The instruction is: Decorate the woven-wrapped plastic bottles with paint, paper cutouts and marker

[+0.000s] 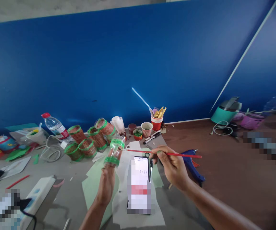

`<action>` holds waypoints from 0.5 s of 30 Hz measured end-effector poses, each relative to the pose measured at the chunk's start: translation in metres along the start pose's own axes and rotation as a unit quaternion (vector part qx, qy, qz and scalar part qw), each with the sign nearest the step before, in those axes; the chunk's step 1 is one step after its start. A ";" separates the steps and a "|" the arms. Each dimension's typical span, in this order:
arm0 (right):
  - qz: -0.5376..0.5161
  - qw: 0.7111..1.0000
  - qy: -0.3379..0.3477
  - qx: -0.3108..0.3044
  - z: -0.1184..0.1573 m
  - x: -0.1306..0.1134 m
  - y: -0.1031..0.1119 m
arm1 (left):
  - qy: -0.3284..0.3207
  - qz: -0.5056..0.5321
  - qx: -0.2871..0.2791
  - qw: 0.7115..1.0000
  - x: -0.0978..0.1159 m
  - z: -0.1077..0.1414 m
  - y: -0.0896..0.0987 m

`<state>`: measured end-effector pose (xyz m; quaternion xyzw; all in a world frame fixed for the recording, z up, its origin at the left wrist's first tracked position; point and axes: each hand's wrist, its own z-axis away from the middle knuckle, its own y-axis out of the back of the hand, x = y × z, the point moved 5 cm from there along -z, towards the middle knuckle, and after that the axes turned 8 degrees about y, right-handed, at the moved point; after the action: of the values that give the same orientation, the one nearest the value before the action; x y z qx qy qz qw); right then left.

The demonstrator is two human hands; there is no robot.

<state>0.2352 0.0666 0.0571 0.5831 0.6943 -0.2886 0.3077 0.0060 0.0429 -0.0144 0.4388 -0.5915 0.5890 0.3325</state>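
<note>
A clear plastic cylinder with green bands at both ends and a reddish-brown patch on its side is held up by my left hand; most of those fingers are hidden by it. My right hand pinches a thin red paintbrush, its tip touching or very close to the cylinder's brown side. Between my forearms a lit phone lies on white paper. Several brown-painted cylinders with green rims stand or lean together behind my left hand.
At the back are small paint cups and a red cup of wooden utensils. A blue glue gun lies right of my right hand. A water bottle, coiled cable and power strip are on the left.
</note>
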 end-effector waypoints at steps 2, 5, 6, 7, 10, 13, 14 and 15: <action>-0.028 0.999 -0.010 -0.021 -0.001 0.000 -0.003 | -0.020 -0.058 -0.002 0.998 -0.002 -0.001 0.003; -0.025 1.000 -0.008 0.005 -0.002 -0.001 0.000 | -0.042 -0.109 -0.004 0.993 -0.006 -0.002 0.011; -0.015 1.000 -0.002 0.021 -0.003 -0.001 0.002 | -0.042 -0.124 -0.003 0.991 -0.008 -0.002 0.014; -0.007 0.999 0.001 0.031 -0.003 -0.002 0.003 | -0.039 -0.138 -0.002 0.990 -0.009 -0.002 0.016; -0.024 1.000 -0.009 0.007 -0.004 -0.001 0.002 | -0.040 -0.180 -0.006 0.983 -0.010 -0.001 0.018; -0.039 0.999 -0.012 0.003 -0.005 -0.001 0.001 | -0.049 -0.223 -0.016 0.974 -0.007 0.002 0.016; -0.032 0.999 -0.006 0.017 -0.005 -0.002 0.003 | -0.049 -0.236 -0.016 0.970 -0.007 0.002 0.016; -0.023 0.999 0.001 0.031 -0.006 -0.003 0.004 | -0.047 -0.245 -0.012 0.968 -0.007 0.003 0.016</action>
<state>0.2392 0.0697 0.0626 0.5767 0.6985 -0.3159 0.2824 -0.0056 0.0399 -0.0278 0.5936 -0.4880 0.4611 0.4437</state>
